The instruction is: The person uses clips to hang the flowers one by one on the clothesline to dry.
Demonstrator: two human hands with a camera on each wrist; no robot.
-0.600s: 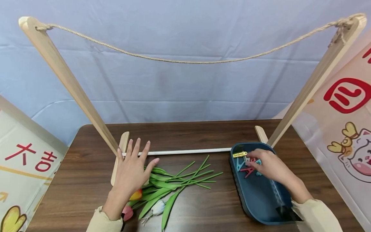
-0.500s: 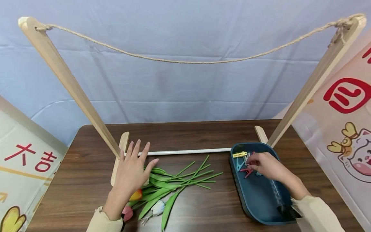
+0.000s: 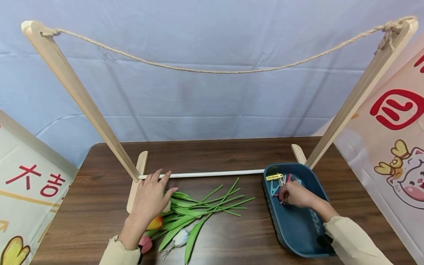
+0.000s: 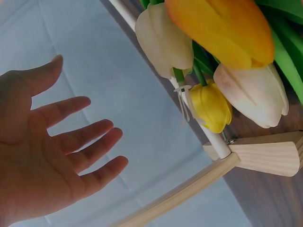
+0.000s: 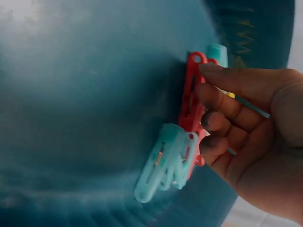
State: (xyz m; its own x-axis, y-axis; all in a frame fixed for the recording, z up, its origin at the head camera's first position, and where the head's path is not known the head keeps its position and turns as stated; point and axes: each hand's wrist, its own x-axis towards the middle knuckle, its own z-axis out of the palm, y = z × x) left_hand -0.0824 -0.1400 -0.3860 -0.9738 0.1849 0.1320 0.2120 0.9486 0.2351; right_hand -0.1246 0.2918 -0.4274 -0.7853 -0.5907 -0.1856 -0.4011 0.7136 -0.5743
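Note:
My left hand (image 3: 150, 197) hovers open above the flower heads of a bunch of artificial tulips (image 3: 195, 208) lying on the brown table. In the left wrist view the palm (image 4: 57, 151) is spread and holds nothing, with an orange tulip (image 4: 222, 28) and a yellow tulip (image 4: 210, 106) beside it. My right hand (image 3: 293, 193) is inside the dark blue tray (image 3: 298, 228). Its fingers (image 5: 227, 90) curl round a red clothes peg (image 5: 191, 94). A pale teal peg (image 5: 163, 168) lies against the red one. A yellow peg (image 3: 274, 176) and other pegs lie at the tray's far end.
A wooden frame stands over the table: two slanted posts (image 3: 82, 99), a white crossbar (image 3: 215, 173) low down and a sagging rope (image 3: 215, 70) on top. Printed banners (image 3: 29, 184) stand at both sides. Blue cloth hangs behind.
My right hand has drawn back a little inside the tray and curled its fingers over the red peg. My left hand has sunk slightly, its fingers less raised.

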